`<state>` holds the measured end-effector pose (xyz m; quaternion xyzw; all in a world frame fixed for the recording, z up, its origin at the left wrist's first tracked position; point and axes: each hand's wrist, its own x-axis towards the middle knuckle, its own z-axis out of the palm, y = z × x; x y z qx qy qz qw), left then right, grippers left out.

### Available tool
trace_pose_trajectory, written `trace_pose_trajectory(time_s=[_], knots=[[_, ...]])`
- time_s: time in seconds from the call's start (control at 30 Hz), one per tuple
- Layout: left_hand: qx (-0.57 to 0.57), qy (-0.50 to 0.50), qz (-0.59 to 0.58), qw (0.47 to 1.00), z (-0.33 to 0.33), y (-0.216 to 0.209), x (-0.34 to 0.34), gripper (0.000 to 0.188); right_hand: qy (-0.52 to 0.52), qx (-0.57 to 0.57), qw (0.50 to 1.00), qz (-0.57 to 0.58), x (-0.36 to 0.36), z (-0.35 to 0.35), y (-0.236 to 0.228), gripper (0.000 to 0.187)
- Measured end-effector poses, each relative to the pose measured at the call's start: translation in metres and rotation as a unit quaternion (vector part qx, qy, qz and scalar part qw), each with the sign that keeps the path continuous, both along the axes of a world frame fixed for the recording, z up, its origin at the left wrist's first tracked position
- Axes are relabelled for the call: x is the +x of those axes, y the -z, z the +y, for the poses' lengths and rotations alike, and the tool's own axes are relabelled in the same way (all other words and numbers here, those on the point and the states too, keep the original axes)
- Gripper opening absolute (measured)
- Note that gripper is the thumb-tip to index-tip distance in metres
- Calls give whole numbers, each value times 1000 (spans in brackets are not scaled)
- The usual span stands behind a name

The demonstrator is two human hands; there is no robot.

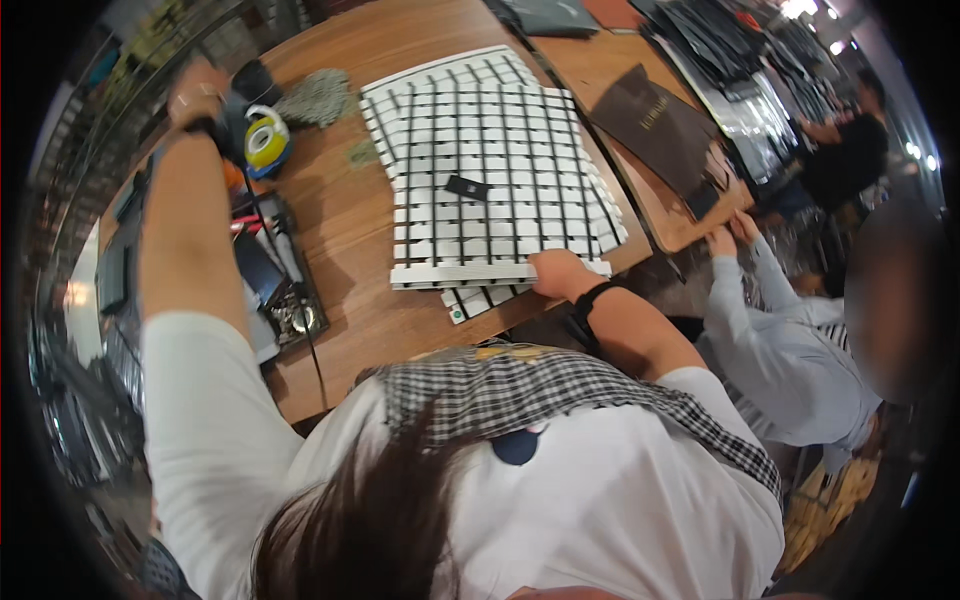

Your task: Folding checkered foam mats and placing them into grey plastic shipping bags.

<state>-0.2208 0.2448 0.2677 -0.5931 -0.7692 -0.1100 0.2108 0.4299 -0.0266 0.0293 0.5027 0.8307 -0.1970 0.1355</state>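
Observation:
Stacked on the table in front of me are several flat white pieces with black grid lines [480, 135]; a plain white band runs along the top one's near edge. My right hand [560, 272] is at the right part of that band, with its fingers closed around the edge and partly hidden. A small black rectangular tag [467, 187] lies on the top piece. My left hand [197, 92] is stretched far out to the left, near a black item and tape rolls [266, 140]. Motion blur hides its fingers and anything in them.
An open box of tools and small items [280, 265] stands on the left of the wooden table [330, 210]. A grey-green cloth bundle [315, 97] lies behind it. At right, another person's hands [730, 235] touch a table with a dark brown bag [655, 130].

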Motion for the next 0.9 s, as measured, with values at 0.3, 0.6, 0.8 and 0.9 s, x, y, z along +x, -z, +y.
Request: trace_pose_trajectory(time_s=[0.3, 0.6, 0.8, 0.9], knots=[[-47, -54, 355, 932, -89, -160, -74, 31, -12, 14, 1000, -2, -7, 3, 4, 34], [-329, 382, -69, 861, -315, 263, 336, 58, 29, -8, 999, -37, 2, 6, 8, 28], [-295, 430, -37, 853, -291, 311, 325, 27, 22, -18, 999, 25, 12, 6, 4, 50], [-309, 441, -31, 842, -282, 296, 332, 26, 158, 21, 964, 211, 116, 96, -58, 46]])
